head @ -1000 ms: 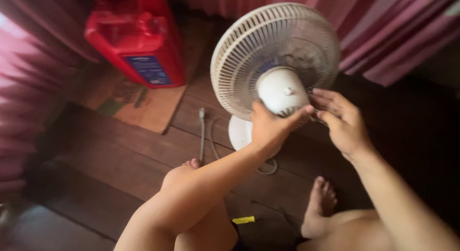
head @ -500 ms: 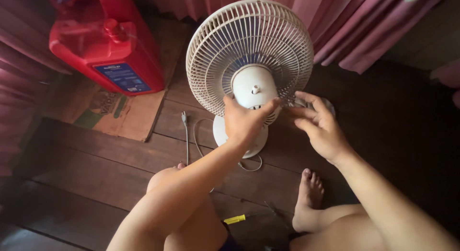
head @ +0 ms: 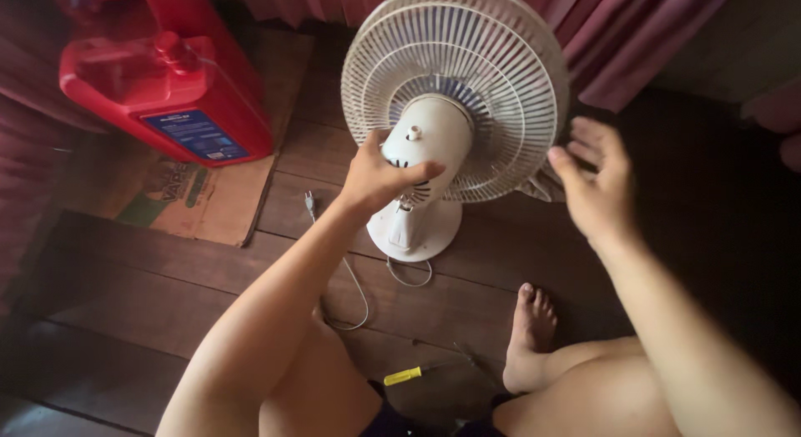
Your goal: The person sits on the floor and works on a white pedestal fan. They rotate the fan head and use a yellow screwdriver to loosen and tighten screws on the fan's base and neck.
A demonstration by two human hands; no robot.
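Left hand clamped on the white fan's motor housing, steadying it; right hand spread, empty, beside its grille.

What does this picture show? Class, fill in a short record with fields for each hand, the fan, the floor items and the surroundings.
Left hand: grips the fan's white motor housing from behind.
Right hand: open, fingers spread, beside the grille's right edge, holding nothing.
Fan: white table fan, upright on round base, rear towards the camera.
Floor items: plug and cord, yellow-handled screwdriver, red jug on cardboard.
Surroundings: dark wooden floor, pink curtains.
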